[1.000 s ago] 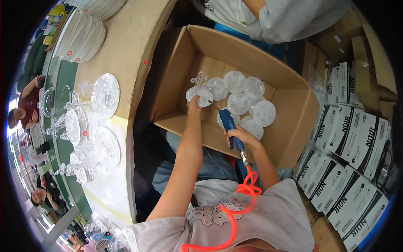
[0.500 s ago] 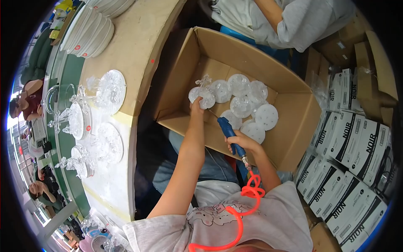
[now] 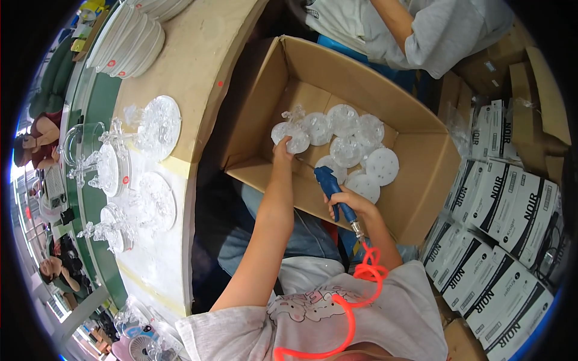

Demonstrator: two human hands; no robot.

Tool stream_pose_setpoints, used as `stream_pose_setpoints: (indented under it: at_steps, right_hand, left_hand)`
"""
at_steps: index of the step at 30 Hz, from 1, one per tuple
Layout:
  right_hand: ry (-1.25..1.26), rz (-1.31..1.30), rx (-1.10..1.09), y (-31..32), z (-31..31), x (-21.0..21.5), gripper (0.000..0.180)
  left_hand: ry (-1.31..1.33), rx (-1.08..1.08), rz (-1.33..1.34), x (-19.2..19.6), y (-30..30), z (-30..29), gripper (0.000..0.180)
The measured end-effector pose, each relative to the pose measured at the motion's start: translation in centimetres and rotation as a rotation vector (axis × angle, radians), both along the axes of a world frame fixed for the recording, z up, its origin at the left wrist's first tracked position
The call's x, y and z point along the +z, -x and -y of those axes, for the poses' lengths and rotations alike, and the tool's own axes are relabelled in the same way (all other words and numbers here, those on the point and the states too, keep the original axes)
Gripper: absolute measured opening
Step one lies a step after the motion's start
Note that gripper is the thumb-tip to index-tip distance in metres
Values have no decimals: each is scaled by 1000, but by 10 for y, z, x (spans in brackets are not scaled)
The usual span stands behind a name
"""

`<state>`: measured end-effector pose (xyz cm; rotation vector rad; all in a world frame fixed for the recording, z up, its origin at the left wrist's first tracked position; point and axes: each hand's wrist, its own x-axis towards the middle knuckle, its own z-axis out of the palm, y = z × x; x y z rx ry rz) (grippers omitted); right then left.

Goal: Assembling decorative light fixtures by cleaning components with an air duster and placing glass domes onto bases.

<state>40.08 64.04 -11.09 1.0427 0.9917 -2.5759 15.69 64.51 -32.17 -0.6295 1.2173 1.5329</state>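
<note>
Since the earlier frames little has shifted: both arms keep reaching into the open cardboard box (image 3: 421, 162) beside the curved bench (image 3: 198, 78). At the box's left end, among a cluster of clear glass discs (image 3: 355, 147), the left hand (image 3: 282, 150) pinches one disc (image 3: 289, 137), seemingly picking it out. The right hand (image 3: 348, 198) grips the blue air tool (image 3: 334, 192) shut, its orange coiled hose (image 3: 361, 283) trailing back. Next move probably needs lifting the disc clear without knocking neighbours.
</note>
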Motion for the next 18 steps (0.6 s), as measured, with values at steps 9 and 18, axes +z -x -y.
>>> stream_pose_setpoints:
  at_steps: [9,18]
  right_hand:
    - [14,18,-113,-10,-10,0,27]
    - [-33,19,-14,13,-1,15,26]
  left_hand:
    - [28,26,-112,-17,-7,-1,44]
    - [117,189,-148,0,-4,-4,46]
